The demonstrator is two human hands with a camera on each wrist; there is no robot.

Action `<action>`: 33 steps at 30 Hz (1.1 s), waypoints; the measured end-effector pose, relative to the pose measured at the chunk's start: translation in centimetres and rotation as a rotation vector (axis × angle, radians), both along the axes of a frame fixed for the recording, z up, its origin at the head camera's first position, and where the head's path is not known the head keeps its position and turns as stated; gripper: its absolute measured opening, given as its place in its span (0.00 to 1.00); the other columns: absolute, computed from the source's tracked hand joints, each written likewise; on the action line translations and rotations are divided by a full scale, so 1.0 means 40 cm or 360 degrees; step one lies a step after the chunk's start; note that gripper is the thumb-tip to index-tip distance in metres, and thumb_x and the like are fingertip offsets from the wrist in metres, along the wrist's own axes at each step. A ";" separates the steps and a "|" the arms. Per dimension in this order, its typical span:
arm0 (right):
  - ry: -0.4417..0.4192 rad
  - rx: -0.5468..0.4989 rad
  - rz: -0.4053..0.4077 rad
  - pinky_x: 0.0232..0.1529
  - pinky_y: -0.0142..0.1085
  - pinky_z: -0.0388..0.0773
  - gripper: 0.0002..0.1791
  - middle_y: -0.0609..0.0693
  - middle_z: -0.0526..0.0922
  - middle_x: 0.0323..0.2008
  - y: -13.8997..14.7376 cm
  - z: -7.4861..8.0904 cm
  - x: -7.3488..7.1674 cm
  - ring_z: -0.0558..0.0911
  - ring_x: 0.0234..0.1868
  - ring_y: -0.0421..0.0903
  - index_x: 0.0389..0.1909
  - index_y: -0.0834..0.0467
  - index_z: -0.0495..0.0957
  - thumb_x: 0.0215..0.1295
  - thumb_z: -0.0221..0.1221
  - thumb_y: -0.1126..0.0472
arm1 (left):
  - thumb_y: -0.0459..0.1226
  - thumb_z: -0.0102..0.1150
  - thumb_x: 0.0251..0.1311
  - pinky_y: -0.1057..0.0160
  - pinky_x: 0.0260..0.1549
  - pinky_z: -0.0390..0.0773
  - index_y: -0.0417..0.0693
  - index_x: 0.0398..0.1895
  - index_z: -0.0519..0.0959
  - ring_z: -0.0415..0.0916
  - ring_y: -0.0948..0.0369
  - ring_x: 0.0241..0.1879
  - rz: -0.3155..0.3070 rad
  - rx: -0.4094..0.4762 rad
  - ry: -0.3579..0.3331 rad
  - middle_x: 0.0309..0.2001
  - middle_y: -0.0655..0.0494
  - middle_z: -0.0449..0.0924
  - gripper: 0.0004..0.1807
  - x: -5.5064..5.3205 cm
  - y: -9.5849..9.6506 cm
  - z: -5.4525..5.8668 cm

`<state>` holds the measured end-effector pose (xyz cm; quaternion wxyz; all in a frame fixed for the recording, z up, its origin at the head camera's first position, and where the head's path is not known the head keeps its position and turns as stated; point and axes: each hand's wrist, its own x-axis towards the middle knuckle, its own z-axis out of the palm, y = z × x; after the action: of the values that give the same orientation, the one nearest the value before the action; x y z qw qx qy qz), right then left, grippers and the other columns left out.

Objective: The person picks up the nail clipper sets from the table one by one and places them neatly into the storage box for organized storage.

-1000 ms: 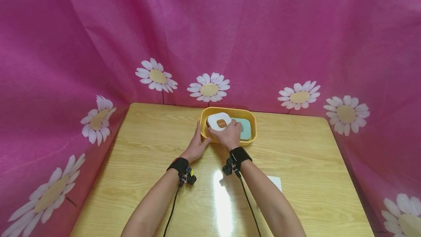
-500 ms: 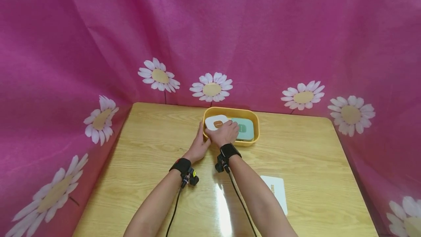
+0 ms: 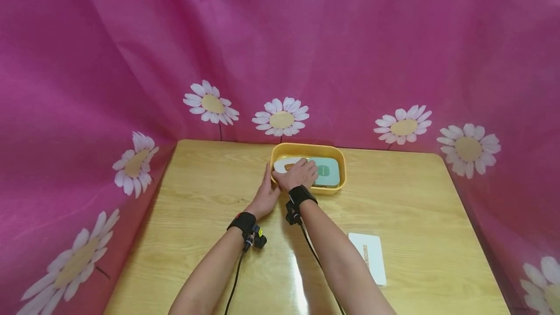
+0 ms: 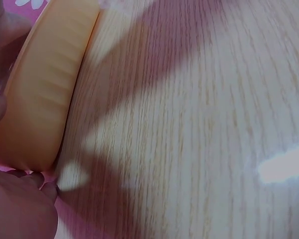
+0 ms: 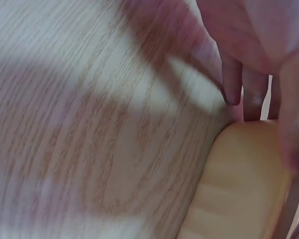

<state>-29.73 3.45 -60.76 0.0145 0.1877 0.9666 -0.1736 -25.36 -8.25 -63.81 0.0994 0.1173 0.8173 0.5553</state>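
Observation:
In the head view, a yellow plastic bin (image 3: 342,171) stands at the back of the table. Inside it lie a white-lidded box (image 3: 282,164) with a brown label on the left and a pale green-lidded box (image 3: 330,166) on the right. My right hand (image 3: 298,176) reaches into the bin and grips the white-lidded box, covering much of it; some fingertips are hidden. My left hand (image 3: 264,199) holds the bin's front left corner, fingers along the end and thumb at the front. The left wrist view shows the bin's ribbed side (image 4: 50,84) beside that hand.
A white card (image 3: 369,258) with gold lettering lies on the wooden table (image 3: 415,218), right of my right forearm. Behind the bin hangs a pink curtain (image 3: 337,52) printed with daisies. Cables run from both wrist cameras along the arms.
The white-lidded box, tilted and higher a second ago, has gone down into the bin with my right hand. My right forearm has shifted left, uncovering more of the card. My left hand stays at the bin.

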 end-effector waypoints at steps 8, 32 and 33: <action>-0.0041 0.0122 0.0064 0.53 0.50 0.70 0.57 0.69 0.67 0.55 -0.016 -0.020 0.002 0.68 0.55 0.62 0.67 0.72 0.64 0.60 0.59 0.24 | 0.23 0.43 0.72 0.47 0.81 0.41 0.43 0.84 0.25 0.28 0.52 0.84 -0.0030 0.0082 -0.0068 0.85 0.46 0.24 0.48 0.006 0.001 0.000; -0.0128 -0.0165 0.0266 0.62 0.54 0.67 0.47 0.72 0.62 0.63 0.018 0.027 0.027 0.64 0.62 0.65 0.70 0.77 0.63 0.66 0.64 0.44 | 0.30 0.45 0.79 0.46 0.81 0.42 0.43 0.84 0.24 0.29 0.50 0.84 0.0017 0.0056 0.0010 0.85 0.42 0.25 0.47 -0.002 0.000 -0.005; -0.0107 -0.0146 0.0277 0.62 0.54 0.67 0.46 0.73 0.62 0.64 0.016 0.024 0.029 0.64 0.62 0.65 0.70 0.77 0.64 0.67 0.63 0.44 | 0.29 0.45 0.79 0.47 0.81 0.42 0.44 0.84 0.24 0.29 0.50 0.84 0.0016 0.0060 0.0016 0.85 0.42 0.25 0.47 -0.001 -0.001 -0.005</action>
<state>-28.57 4.07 -59.81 0.0705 0.1080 0.9693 -0.2094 -25.41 -8.30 -64.01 0.0903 0.1179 0.8077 0.5706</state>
